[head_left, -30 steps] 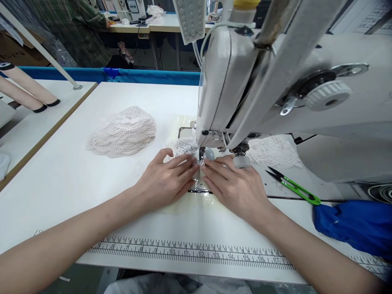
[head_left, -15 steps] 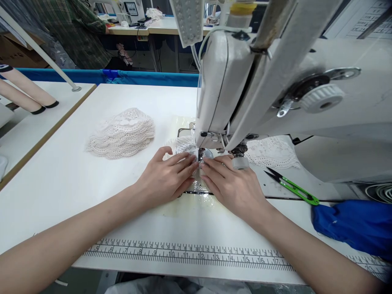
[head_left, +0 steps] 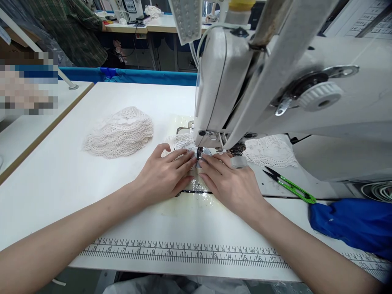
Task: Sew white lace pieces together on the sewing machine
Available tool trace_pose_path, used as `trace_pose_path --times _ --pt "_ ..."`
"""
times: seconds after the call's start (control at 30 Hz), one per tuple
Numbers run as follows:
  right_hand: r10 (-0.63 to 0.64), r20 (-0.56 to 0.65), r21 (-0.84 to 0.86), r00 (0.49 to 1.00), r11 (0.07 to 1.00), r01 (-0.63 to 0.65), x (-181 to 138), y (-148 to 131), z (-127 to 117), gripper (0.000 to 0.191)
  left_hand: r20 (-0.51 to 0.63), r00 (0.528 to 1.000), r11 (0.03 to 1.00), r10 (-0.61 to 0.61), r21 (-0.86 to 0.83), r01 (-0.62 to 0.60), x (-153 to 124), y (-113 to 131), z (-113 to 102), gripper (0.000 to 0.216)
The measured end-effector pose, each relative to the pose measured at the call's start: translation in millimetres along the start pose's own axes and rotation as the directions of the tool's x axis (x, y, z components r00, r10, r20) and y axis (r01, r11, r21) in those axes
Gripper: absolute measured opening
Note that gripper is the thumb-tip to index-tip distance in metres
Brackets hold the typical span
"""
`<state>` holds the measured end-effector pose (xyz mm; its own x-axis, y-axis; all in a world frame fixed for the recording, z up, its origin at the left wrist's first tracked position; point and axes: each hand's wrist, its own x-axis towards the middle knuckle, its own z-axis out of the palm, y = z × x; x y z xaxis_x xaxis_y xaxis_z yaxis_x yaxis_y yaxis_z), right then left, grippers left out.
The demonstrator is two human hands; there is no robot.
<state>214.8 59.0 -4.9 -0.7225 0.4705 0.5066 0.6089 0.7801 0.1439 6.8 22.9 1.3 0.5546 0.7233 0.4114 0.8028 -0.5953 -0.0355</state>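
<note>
My left hand point(head_left: 163, 176) lies flat on a small white lace piece point(head_left: 181, 143) at the needle of a white sewing machine point(head_left: 275, 81). Its fingers are stretched out and press the lace onto the machine bed. My right hand point(head_left: 233, 183) lies flat just right of it, fingertips meeting the left hand's at the presser foot point(head_left: 200, 154). Most of the lace under the fingers is hidden. More white lace point(head_left: 271, 151) lies behind the machine arm on the right.
A pile of white lace pieces point(head_left: 119, 131) sits on the white table point(head_left: 61, 179) to the left. Green-handled thread snips point(head_left: 290, 185) and a blue cloth point(head_left: 355, 224) lie at the right. A printed ruler point(head_left: 183, 251) runs along the front edge. Another person stands at the far left.
Both hands have crept a little forward toward the needle with the lace; more of the lace now lies behind the presser foot.
</note>
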Motion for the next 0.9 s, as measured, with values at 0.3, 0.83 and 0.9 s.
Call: trace_pose_path --times 0.3,0.83,0.9 --pt "0.007 -0.015 -0.016 1.000 1.000 -0.007 0.6 -0.4 -0.2 0.023 0.016 1.000 1.000 -0.001 0.029 0.000 0.6 -0.9 0.2 0.035" --pt "0.026 0.003 -0.027 1.000 0.999 -0.025 -1.3 -1.3 0.6 0.027 0.020 1.000 0.999 -0.007 0.039 0.006 0.1 -0.6 0.3 0.035" --pt "0.027 -0.002 -0.029 1.000 0.999 -0.027 -1.5 -1.1 0.9 0.026 0.018 1.000 0.999 -0.006 0.037 0.005 0.3 -0.1 -0.1 0.035"
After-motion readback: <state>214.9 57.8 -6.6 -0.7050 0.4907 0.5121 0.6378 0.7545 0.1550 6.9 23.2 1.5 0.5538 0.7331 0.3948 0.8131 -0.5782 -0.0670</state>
